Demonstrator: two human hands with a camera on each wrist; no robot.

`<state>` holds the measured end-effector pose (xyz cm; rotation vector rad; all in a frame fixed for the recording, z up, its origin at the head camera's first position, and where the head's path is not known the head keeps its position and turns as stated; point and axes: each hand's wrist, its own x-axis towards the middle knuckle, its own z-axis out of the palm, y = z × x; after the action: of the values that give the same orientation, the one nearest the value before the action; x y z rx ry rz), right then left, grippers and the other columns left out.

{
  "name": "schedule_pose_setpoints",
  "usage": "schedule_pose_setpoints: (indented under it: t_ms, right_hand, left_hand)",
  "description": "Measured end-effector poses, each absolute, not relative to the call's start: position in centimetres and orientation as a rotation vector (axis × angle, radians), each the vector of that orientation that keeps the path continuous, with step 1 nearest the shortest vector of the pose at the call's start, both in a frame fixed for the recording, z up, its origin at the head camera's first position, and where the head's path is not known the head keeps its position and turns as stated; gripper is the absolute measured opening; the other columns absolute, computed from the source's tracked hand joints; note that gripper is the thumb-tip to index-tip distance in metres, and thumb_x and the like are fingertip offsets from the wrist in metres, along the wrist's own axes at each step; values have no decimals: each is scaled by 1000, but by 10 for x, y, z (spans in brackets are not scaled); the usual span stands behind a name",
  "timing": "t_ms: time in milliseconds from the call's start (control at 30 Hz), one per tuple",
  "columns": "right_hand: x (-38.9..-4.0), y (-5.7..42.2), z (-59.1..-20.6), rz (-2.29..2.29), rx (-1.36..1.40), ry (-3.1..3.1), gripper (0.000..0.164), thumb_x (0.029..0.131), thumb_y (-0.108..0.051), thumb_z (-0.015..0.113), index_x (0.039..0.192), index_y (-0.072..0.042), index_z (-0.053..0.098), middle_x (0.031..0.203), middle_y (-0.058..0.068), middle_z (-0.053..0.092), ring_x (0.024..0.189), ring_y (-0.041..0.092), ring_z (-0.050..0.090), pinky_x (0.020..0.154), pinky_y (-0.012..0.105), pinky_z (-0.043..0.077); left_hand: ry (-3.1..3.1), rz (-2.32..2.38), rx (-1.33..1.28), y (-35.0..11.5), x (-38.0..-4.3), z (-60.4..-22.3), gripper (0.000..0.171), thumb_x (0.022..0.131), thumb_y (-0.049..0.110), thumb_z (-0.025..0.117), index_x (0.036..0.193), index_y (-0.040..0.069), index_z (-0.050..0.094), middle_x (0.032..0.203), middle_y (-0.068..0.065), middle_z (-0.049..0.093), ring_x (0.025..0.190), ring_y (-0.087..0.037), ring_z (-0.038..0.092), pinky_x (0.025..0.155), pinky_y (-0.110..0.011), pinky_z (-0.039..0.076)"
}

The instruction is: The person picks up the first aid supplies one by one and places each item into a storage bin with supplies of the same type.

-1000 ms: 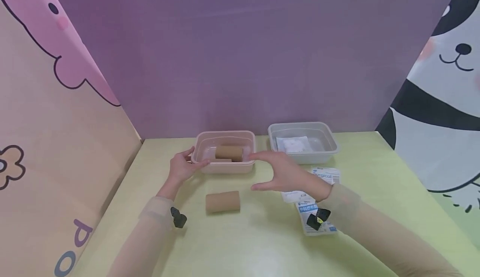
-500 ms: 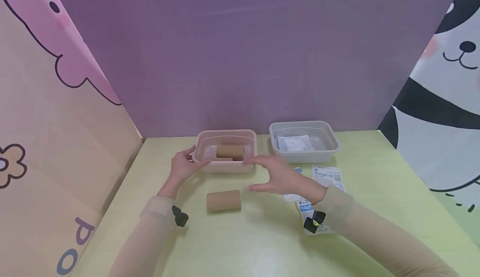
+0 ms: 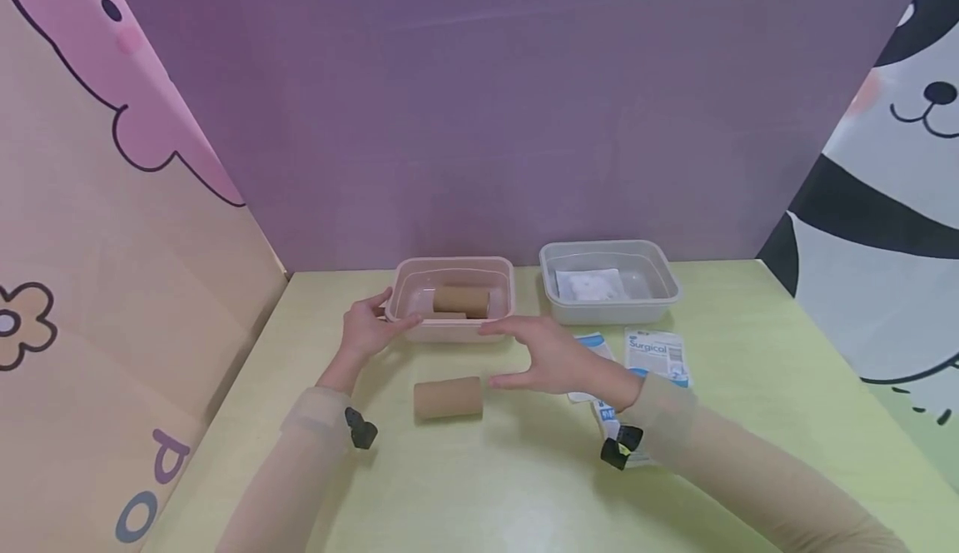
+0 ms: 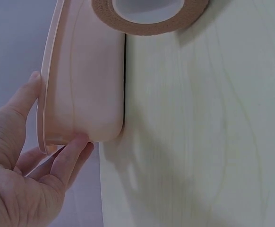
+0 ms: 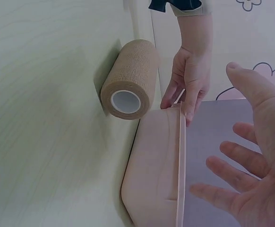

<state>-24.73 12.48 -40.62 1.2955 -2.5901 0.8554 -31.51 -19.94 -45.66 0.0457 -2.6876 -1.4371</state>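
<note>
A tan self-adhesive bandage roll [image 3: 448, 399] lies on its side on the table, in front of a pink plastic bin [image 3: 451, 333]. Its white core [image 5: 126, 101] shows in the right wrist view. Inside the bin lie a similar roll [image 3: 461, 301] and, half hidden by the front wall, another tan piece [image 3: 442, 316]. My left hand [image 3: 365, 328] grips the bin's left front corner, thumb over the rim and fingers against the side, as the left wrist view also shows. My right hand [image 3: 550, 357] hovers right of the loose roll with fingers spread, holding nothing.
A pale grey bin [image 3: 614, 312] with a white packet [image 3: 590, 286] inside stands right of the pink one. Below it lie several flat packages, one a "Surgical" packet [image 3: 655, 353], partly hidden by my right arm. A purple wall [image 3: 479, 120] stands behind the table.
My right hand has drifted left and slightly down, nearer the loose roll. My left hand keeps its hold on the pink bin; the rolls stay in place.
</note>
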Motion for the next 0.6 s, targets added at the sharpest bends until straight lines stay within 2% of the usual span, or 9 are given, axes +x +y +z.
schedule_pose_setpoints:
  t_ms: [200,600]
  right_hand:
    - [-246,123,-411,835,1312,-2555,65,84,-30,91,139,-4,67,140,10,72,130,29,69,104,47,59]
    - [-253,117,-423,768,1340,-2535,67,83,-33,93,138,-4,68,137,9,74,129,28,70,110,45,55]
  left_hand:
    - [-2692,-1431,50,-201,-314,-458,92,84,39,91,157,2,49,130,-28,73,115,-39,76,84,-36,63]
    - [-2684,-1448,57,-200,-317,-458,93,83,39,92,157,2,49,130,-29,73,115,-39,76,84,-37,64]
